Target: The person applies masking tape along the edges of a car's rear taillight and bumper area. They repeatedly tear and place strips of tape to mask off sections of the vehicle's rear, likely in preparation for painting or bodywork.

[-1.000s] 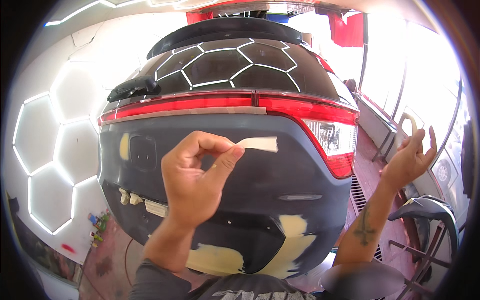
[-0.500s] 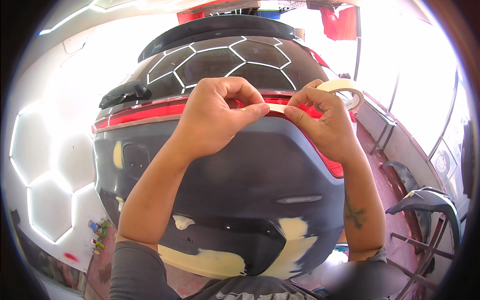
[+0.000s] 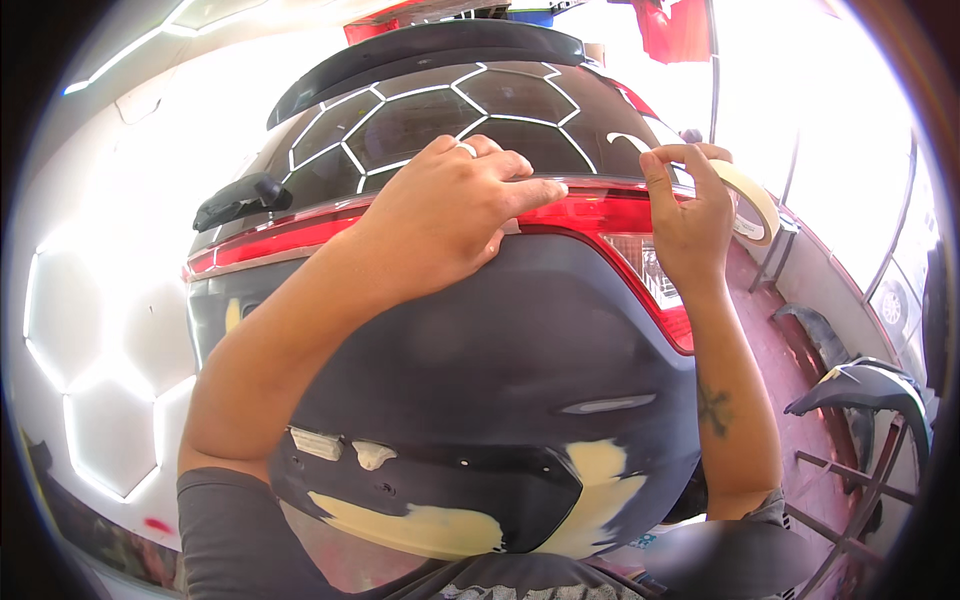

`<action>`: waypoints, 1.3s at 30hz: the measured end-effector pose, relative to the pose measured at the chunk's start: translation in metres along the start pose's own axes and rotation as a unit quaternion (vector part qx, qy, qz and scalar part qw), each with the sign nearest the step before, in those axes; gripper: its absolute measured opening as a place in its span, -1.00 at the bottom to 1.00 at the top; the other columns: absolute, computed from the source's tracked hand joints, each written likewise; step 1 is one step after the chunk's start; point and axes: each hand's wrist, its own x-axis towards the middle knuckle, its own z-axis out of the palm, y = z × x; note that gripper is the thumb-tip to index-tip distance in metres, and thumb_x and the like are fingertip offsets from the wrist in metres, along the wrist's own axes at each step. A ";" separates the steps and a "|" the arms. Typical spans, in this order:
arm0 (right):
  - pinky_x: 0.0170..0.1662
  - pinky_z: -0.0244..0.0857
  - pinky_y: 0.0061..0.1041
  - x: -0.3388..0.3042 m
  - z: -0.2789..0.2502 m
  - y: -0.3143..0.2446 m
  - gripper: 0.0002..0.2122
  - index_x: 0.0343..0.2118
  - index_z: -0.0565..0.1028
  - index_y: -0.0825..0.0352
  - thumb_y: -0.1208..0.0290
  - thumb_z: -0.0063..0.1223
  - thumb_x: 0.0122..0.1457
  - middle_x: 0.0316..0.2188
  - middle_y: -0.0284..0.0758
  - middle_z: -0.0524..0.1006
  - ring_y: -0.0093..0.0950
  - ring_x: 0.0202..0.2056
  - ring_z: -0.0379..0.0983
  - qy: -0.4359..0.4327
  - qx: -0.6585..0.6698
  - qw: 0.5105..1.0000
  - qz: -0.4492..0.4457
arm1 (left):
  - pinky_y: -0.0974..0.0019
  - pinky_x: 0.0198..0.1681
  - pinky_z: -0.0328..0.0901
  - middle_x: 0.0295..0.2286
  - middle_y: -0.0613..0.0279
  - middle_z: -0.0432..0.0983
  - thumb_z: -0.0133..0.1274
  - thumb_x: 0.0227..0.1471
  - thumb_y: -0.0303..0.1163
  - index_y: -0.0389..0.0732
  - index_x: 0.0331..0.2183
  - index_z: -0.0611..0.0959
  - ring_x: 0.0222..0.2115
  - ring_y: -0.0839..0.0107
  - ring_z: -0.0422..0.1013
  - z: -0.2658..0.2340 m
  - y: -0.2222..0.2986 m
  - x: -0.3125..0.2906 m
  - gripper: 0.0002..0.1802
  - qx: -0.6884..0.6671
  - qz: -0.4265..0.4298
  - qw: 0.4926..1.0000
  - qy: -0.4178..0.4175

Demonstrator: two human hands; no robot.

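Note:
My left hand [image 3: 455, 205] lies against the red tail light strip [image 3: 590, 208] across the back of a car, its fingers apart and the index finger stretched along the strip. A short end of pale masking tape [image 3: 512, 227] shows beside its lower fingers, at the strip's bottom edge. Raised to the right, my right hand [image 3: 692, 205] grips a roll of cream masking tape [image 3: 766, 205]. A loose curl of tape [image 3: 628, 142] sticks out from its fingertips. Below both hands is the dark grey tailgate [image 3: 480, 330], with cream filler patches [image 3: 410, 525] low down.
Above the light are the rear window [image 3: 420, 125] and a black spoiler [image 3: 430, 45]. A rear wiper [image 3: 240, 200] juts out at left. Car body panels [image 3: 865, 390] rest on a metal stand [image 3: 860, 500] at right. White wall panels with hexagonal lights [image 3: 110, 430] stand left.
Both hands held a tape strip between them; now they are apart. My right hand has moved up and right with the roll, a torn curl trailing. My left hand has opened onto the light strip.

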 end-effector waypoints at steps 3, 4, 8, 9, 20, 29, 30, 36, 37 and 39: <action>0.07 0.33 -0.17 0.000 -0.006 -0.002 -0.82 -0.17 0.72 0.21 0.20 0.35 0.41 -0.21 -0.20 0.61 -0.19 -0.07 0.54 0.018 0.046 0.999 0.005 | -0.05 0.23 0.38 0.10 0.11 0.65 0.33 0.01 -0.61 0.13 0.39 0.57 0.14 0.03 0.55 -0.005 0.007 0.012 -0.08 0.031 -0.015 0.998 -0.054; 0.07 0.34 -0.18 0.003 -0.008 0.000 -0.82 -0.17 0.72 0.21 0.21 0.35 0.41 -0.22 -0.20 0.62 -0.20 -0.07 0.54 0.022 0.057 0.998 0.009 | -0.05 0.24 0.37 0.14 0.07 0.63 0.32 0.00 -0.63 0.16 0.43 0.52 0.15 0.00 0.54 -0.004 0.008 0.016 -0.02 0.041 -0.008 0.997 -0.058; 0.12 0.35 -0.30 0.007 -0.025 -0.008 -0.75 -0.17 0.72 0.30 0.18 0.37 0.42 -0.25 -0.26 0.69 -0.35 -0.08 0.54 0.043 0.101 0.992 0.061 | -0.06 0.28 0.36 0.30 -0.12 0.48 0.29 -0.04 -0.70 0.28 0.55 0.32 0.23 -0.13 0.50 0.002 0.013 0.032 0.20 0.100 0.033 0.993 -0.057; 0.12 0.35 -0.33 0.007 -0.027 -0.007 -0.74 -0.17 0.72 0.31 0.17 0.37 0.42 -0.25 -0.29 0.69 -0.38 -0.09 0.52 0.053 0.101 0.991 0.070 | -0.06 0.29 0.36 0.35 -0.17 0.43 0.28 -0.05 -0.71 0.31 0.57 0.27 0.25 -0.16 0.49 0.004 0.015 0.036 0.25 0.120 0.046 0.990 -0.052; -0.14 0.29 -0.53 -0.009 -0.056 0.014 -0.77 -0.12 0.74 0.32 0.23 0.36 0.44 -0.34 -0.47 0.55 -0.67 -0.29 0.37 0.110 0.137 0.967 0.183 | -0.14 0.30 0.39 0.44 -0.12 0.29 0.45 -0.04 -0.41 0.36 0.58 0.22 0.31 -0.17 0.43 -0.018 -0.004 0.037 0.26 0.054 -0.014 0.998 0.017; -0.17 0.27 -0.55 -0.018 -0.077 0.003 -0.79 -0.12 0.71 0.34 0.26 0.34 0.46 -0.33 -0.49 0.54 -0.68 -0.30 0.36 0.077 0.127 0.970 0.194 | -0.11 0.32 0.36 0.40 -0.10 0.33 0.40 0.06 -0.40 0.32 0.55 0.29 0.26 -0.11 0.48 -0.006 -0.004 0.021 0.13 0.061 0.005 0.997 -0.044; -0.15 0.28 -0.53 -0.018 -0.075 0.001 -0.80 -0.12 0.71 0.33 0.27 0.34 0.45 -0.33 -0.47 0.54 -0.66 -0.29 0.37 0.076 0.129 0.972 0.182 | -0.11 0.32 0.35 0.40 -0.09 0.34 0.40 0.07 -0.40 0.32 0.55 0.30 0.26 -0.10 0.48 -0.004 -0.002 0.024 0.11 0.064 0.015 0.997 -0.028; -0.01 0.33 -0.34 -0.039 -0.059 -0.035 -0.83 -0.18 0.69 0.34 0.33 0.37 0.37 -0.20 -0.30 0.55 -0.40 -0.16 0.46 -0.075 0.095 0.991 0.063 | 0.00 0.24 0.41 0.21 0.03 0.58 0.42 0.10 -0.33 0.08 0.37 0.58 0.21 -0.01 0.52 -0.012 0.007 0.037 -0.20 -0.025 -0.002 0.990 0.142; 0.02 0.34 -0.30 -0.042 -0.056 -0.043 -0.83 -0.19 0.68 0.36 0.34 0.37 0.36 -0.17 -0.28 0.55 -0.38 -0.12 0.47 -0.111 0.093 0.988 0.060 | 0.02 0.21 0.43 0.13 0.04 0.63 0.42 0.10 -0.33 0.01 0.28 0.64 0.16 0.01 0.55 -0.020 0.007 0.034 -0.30 -0.045 -0.026 0.992 0.112; 0.03 0.34 -0.26 -0.045 -0.050 -0.049 -0.84 -0.20 0.69 0.35 0.36 0.38 0.33 -0.17 -0.25 0.52 -0.31 -0.12 0.49 -0.147 0.089 0.983 0.060 | 0.07 0.13 0.48 -0.03 0.05 0.72 0.43 0.11 -0.33 -0.12 0.12 0.76 0.05 0.06 0.61 -0.035 0.005 0.026 -0.48 -0.084 -0.070 0.993 0.053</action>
